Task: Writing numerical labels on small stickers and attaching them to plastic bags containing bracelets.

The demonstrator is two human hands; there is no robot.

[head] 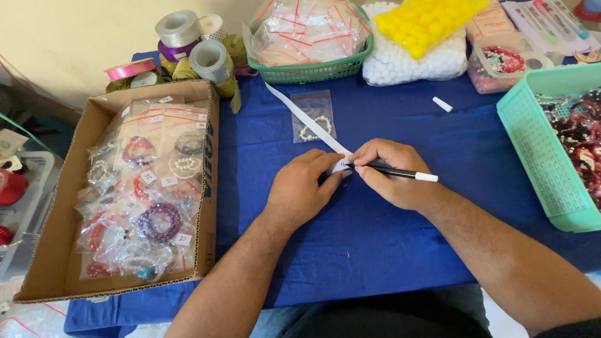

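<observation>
Firstly, far left: a grey bin (pixel 19 222) at the left edge holds a red tape roll (pixel 1 187).
Cardboard box: the box (pixel 54 254) fills the left of the frame, packed with bagged bracelets (pixel 155 222), each bag bearing a small white label.
Upper left: ribbon spools (pixel 187 45) stand clustered behind the box.
Table: a blue cloth (pixel 358 241) covers it.
Left hand: the left hand (pixel 301 189) lies at frame centre, fingers pressed together and flat, holding down the end of a white strip (pixel 308 118).
White strip: it runs diagonally from the upper centre down to the hands, touching both.
Small bag: a clear bag with a pearl bracelet (pixel 313 118) lies just beside the strip, partly under it.
Right hand: the right hand (pixel 395 175) touches the left, thumb and fingers pinching a black pen (pixel 399 173), tip on the strip's end.
Upper centre: a green basket (pixel 310 72) holds clear bags.
Upper right: yellow and white balls (pixel 423 35) in bags.
Right edge: a mint basket (pixel 536 152) holds beaded bracelets.
</observation>
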